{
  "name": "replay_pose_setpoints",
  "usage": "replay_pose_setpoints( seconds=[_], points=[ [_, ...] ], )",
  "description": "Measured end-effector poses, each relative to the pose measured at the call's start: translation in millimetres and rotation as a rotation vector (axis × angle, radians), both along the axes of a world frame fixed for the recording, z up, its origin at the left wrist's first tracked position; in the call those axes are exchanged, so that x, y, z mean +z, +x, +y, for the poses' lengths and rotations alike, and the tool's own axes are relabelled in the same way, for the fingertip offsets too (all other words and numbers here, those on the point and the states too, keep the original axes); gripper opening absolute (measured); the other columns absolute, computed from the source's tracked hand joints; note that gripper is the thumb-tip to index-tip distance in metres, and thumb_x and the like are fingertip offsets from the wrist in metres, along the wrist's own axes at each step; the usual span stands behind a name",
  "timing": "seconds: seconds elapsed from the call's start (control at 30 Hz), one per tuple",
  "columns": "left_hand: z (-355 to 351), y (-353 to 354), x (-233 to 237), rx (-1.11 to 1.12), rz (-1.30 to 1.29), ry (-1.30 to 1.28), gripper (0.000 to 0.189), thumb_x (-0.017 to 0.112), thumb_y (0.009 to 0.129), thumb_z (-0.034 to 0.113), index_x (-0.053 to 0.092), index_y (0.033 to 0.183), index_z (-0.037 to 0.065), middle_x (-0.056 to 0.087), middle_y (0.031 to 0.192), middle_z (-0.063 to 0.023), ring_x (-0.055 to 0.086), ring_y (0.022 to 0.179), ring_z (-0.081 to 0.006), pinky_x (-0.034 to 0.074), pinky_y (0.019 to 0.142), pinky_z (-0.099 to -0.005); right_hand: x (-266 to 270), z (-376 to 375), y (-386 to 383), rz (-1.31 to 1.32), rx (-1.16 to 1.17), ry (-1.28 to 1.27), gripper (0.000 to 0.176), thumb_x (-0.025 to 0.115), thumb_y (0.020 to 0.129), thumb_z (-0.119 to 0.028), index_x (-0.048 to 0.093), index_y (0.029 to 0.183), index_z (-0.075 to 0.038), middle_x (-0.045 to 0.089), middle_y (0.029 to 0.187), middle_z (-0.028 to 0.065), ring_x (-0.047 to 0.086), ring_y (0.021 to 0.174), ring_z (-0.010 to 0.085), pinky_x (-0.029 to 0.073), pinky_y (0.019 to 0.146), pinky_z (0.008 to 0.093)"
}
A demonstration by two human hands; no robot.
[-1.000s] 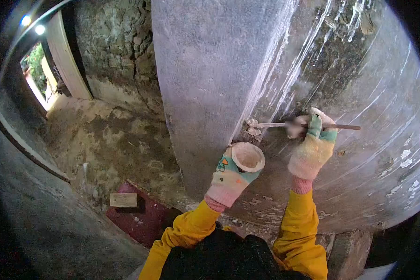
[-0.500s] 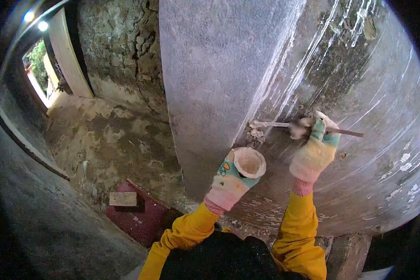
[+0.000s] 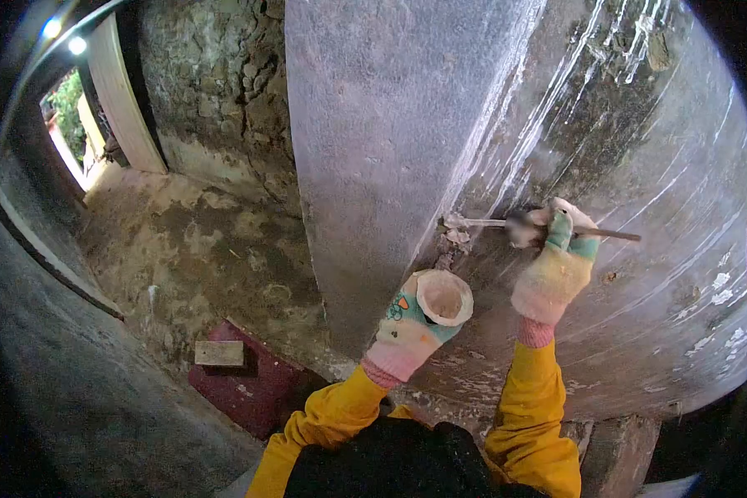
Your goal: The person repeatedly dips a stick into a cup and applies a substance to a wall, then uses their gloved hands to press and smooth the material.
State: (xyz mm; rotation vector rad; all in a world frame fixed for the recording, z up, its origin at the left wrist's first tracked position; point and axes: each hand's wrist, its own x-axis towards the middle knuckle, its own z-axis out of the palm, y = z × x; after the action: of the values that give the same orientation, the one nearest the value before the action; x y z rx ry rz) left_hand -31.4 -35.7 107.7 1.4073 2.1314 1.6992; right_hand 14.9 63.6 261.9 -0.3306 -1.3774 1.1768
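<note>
Left hand [image 3: 411,332]: gloved fingers curl around a plaster-caked bowl [image 3: 424,305].
Right hand [image 3: 560,261]: fingers clench a narrow spatula [image 3: 616,235], tip toward nine o'clock, at lumpy plaster [image 3: 457,238].

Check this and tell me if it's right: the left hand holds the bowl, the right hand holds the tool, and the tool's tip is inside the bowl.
Not quite: the head view shows the tip of the tool at the pale clump on the wall, outside the bowl. The left hand does hold the bowl, and the right hand the tool.
</note>
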Motion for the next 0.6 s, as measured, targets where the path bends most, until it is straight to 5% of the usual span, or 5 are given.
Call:
replay_pose_setpoints(
  seconds=[0.13, 0.23, 0.37, 0.43, 0.6],
  points=[
    [5.9, 1.0, -5.5, -0.203, -0.850, 0.347, 0.043, 0.061, 0.074, 0.022, 0.043, 0.110, 0.008, 0.052, 0.107, -0.0058, 0.048, 0.103, -0.0203, 0.040, 0.088, -0.0308, -2.6, 1.1, -2.7, -0.053, -0.011, 0.011, 0.013, 0.046, 0.087, -0.010, 0.048, 0.096, -0.001, 0.058, 0.072, 0.0102, 0.053, 0.054, 0.0127, 0.044, 0.049, 0.0230],
    [-12.1, 0.8, 25.0, 0.054, 0.095, -0.096, 0.046, 0.062, 0.074, 0.023, 0.041, 0.113, 0.008, 0.049, 0.111, -0.0062, 0.048, 0.102, -0.0221, 0.040, 0.087, -0.0315, -1.5, -1.4, 0.7, 0.021, 0.003, -0.048, 0.012, 0.046, 0.087, -0.009, 0.049, 0.095, -0.001, 0.058, 0.072, 0.0100, 0.053, 0.054, 0.0126, 0.044, 0.048, 0.0227],
    [-10.5, 8.9, 14.4, 0.224, 0.253, -0.056, 0.051, 0.064, 0.072, 0.023, 0.040, 0.114, 0.008, 0.047, 0.114, -0.0069, 0.049, 0.100, -0.0224, 0.040, 0.086, -0.0320, -8.1, 1.9, -1.6, -0.055, -0.036, -0.012, 0.011, 0.046, 0.087, -0.009, 0.049, 0.094, -0.001, 0.058, 0.071, 0.0102, 0.053, 0.054, 0.0132, 0.044, 0.049, 0.0226],
    [-5.2, 5.4, 3.5, -0.267, -0.667, 0.352, 0.055, 0.068, 0.069, 0.022, 0.039, 0.114, 0.008, 0.048, 0.112, -0.0075, 0.050, 0.098, -0.0222, 0.040, 0.085, -0.0323, -11.8, 4.4, 0.8, 0.000, -0.005, 0.004, 0.016, 0.044, 0.089, -0.013, 0.049, 0.098, -0.001, 0.059, 0.074, 0.0095, 0.054, 0.055, 0.0128, 0.045, 0.049, 0.0228],
    [-11.2, 4.3, 8.6, 0.048, -0.009, 0.066, 0.053, 0.069, 0.067, 0.021, 0.042, 0.111, 0.007, 0.048, 0.109, -0.0075, 0.050, 0.098, -0.0205, 0.041, 0.085, -0.0311, -14.4, 6.1, 4.6, -0.012, -0.020, 0.024, 0.017, 0.044, 0.089, -0.014, 0.050, 0.097, -0.001, 0.058, 0.074, 0.0088, 0.054, 0.057, 0.0123, 0.045, 0.050, 0.0228]
  ],
)
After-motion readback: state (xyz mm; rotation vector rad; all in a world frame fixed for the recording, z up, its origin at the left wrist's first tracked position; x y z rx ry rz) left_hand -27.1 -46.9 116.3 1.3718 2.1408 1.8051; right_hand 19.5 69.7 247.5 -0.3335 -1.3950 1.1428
